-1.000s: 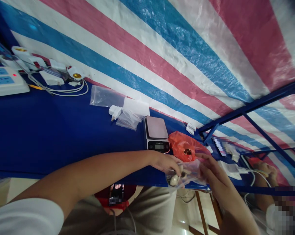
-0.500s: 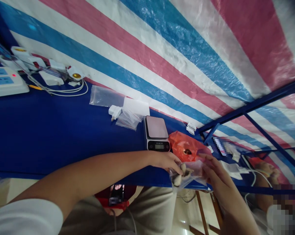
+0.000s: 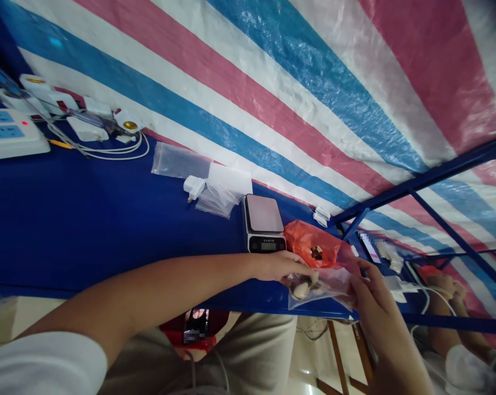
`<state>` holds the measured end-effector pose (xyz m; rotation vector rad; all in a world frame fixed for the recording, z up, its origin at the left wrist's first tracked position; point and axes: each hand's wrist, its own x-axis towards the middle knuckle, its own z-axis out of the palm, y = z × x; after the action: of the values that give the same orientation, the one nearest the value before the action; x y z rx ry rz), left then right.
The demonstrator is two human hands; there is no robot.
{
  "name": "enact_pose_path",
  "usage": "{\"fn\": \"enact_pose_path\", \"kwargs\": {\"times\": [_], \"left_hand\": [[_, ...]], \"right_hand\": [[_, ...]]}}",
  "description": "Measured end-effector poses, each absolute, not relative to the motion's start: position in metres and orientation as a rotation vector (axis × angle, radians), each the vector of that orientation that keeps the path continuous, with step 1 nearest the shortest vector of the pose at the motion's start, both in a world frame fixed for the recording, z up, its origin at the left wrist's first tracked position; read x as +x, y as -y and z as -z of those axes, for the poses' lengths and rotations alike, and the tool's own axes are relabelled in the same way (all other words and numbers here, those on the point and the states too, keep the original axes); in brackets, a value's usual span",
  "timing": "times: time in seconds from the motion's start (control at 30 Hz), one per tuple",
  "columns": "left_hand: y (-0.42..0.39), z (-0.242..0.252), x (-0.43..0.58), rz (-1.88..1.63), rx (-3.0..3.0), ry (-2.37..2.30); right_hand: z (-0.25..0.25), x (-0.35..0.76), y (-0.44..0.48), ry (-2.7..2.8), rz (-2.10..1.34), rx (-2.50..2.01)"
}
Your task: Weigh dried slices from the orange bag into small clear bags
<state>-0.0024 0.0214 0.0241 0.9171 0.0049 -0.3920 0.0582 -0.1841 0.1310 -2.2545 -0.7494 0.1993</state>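
Over the table's front edge I hold a clear plastic bag (image 3: 330, 286) with a few pale and dark pieces, like dried mushrooms (image 3: 302, 288), at its left end. My left hand (image 3: 283, 267) is closed there, its fingers bent over the pieces; whether they press through the plastic is hard to see. My right hand (image 3: 370, 288) pinches the bag's other end. Just behind lies an orange-red plastic bag (image 3: 297, 236), its mouth open, with brown pieces inside. A small digital kitchen scale (image 3: 265, 215) stands left of it, with nothing on its plate.
Flat clear bags (image 3: 180, 160) and a white plug adapter (image 3: 194, 188) lie behind the scale on the blue table (image 3: 108, 214). At far left are a power strip (image 3: 13, 137) and cables. A blue metal frame (image 3: 412, 180) rises at right. Beyond it, another person's hands (image 3: 445, 285) show.
The clear bag has been drawn out flatter, with my right hand slightly farther right. The left fingers have shifted over the pieces. The orange-red bag's mouth shows more brown contents.
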Motion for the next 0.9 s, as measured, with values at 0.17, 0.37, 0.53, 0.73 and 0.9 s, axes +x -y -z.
{"fn": "enact_pose_path", "kwargs": {"times": [0.17, 0.37, 0.53, 0.73, 0.9], "left_hand": [[-0.022, -0.029, -0.007, 0.527, 0.964, 0.103], [-0.017, -0.03, -0.01, 0.489, 1.021, 0.163], [-0.019, -0.034, -0.012, 0.466, 1.048, 0.196], [-0.026, -0.043, -0.02, 0.396, 1.126, 0.177], [-0.028, -0.047, -0.021, 0.389, 1.121, 0.208]], "right_hand": [[-0.137, 0.039, 0.168, 0.68, -0.369, -2.168], [-0.129, 0.025, 0.154, 0.817, -0.475, -2.101], [-0.127, 0.028, 0.159, 0.881, -0.412, -2.179], [-0.125, 0.031, 0.16, 0.831, -0.372, -2.114], [-0.126, 0.03, 0.159, 0.759, -0.401, -2.078]]}}
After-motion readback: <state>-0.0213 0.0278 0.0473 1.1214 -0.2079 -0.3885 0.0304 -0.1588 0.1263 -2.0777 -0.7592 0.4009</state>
